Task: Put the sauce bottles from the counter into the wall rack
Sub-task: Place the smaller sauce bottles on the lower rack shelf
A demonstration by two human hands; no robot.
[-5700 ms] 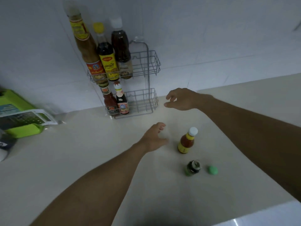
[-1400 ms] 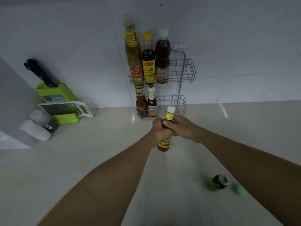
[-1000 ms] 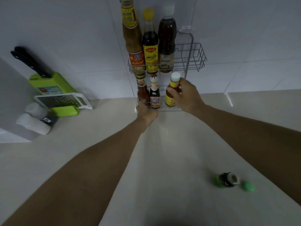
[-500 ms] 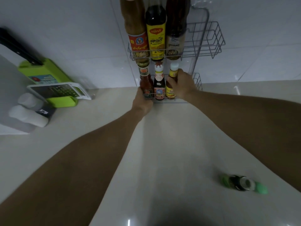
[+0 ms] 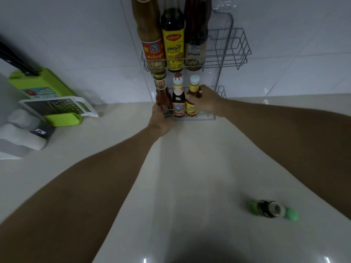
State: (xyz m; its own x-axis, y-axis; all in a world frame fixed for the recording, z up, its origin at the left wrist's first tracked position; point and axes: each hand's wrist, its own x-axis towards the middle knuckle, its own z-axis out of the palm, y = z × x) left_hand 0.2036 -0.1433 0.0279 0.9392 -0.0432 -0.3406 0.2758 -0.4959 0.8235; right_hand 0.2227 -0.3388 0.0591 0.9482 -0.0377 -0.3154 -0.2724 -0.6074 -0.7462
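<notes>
A two-tier wire wall rack [image 5: 238,49] hangs on the tiled wall. Its top shelf holds three tall sauce bottles [image 5: 173,44]. The lower shelf holds a red sauce bottle [image 5: 163,98], a dark bottle [image 5: 178,100] and an orange sauce bottle with a white cap and yellow label [image 5: 193,95]. My right hand [image 5: 208,101] is wrapped around that orange bottle, which stands inside the lower shelf. My left hand [image 5: 160,121] grips the front left of the lower shelf, by the red bottle. A small green bottle [image 5: 266,208] lies on the counter at the right.
A loose green cap [image 5: 292,215] lies beside the small bottle. At the left stand a green knife block [image 5: 39,86], a white grater [image 5: 57,106] and white shakers [image 5: 20,130]. The pale counter [image 5: 190,177] stretches between my arms.
My right hand has carried the orange bottle from the counter into the lower shelf, beside the dark bottle. My left hand moved up to the shelf's front. The view moved closer to the rack.
</notes>
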